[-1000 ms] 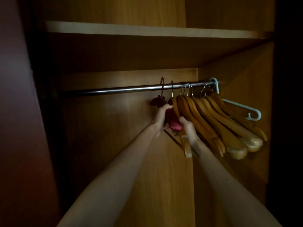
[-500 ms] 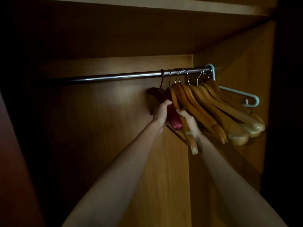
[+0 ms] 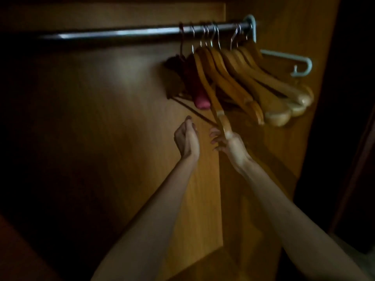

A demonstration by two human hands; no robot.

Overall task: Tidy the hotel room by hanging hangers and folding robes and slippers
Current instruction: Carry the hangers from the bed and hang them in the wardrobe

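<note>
A metal rail (image 3: 125, 34) runs across the wooden wardrobe. At its right end hang several wooden hangers (image 3: 239, 78), a dark red padded hanger (image 3: 199, 92) left of them, and a pale blue plastic hanger (image 3: 292, 61) at the far right. My left hand (image 3: 186, 138) is below the red hanger, fingers loosely curled, holding nothing. My right hand (image 3: 227, 144) is just under the tip of the leftmost wooden hanger (image 3: 222, 118), fingers spread; whether it touches the tip is unclear.
The wardrobe's back panel (image 3: 113, 110) and right side wall (image 3: 288, 138) enclose the space. The left stretch of the rail is bare. The surroundings are dark.
Both hands have dropped away from the red and wooden hangers they were touching. The view has tilted down, so the shelf above is out of sight.
</note>
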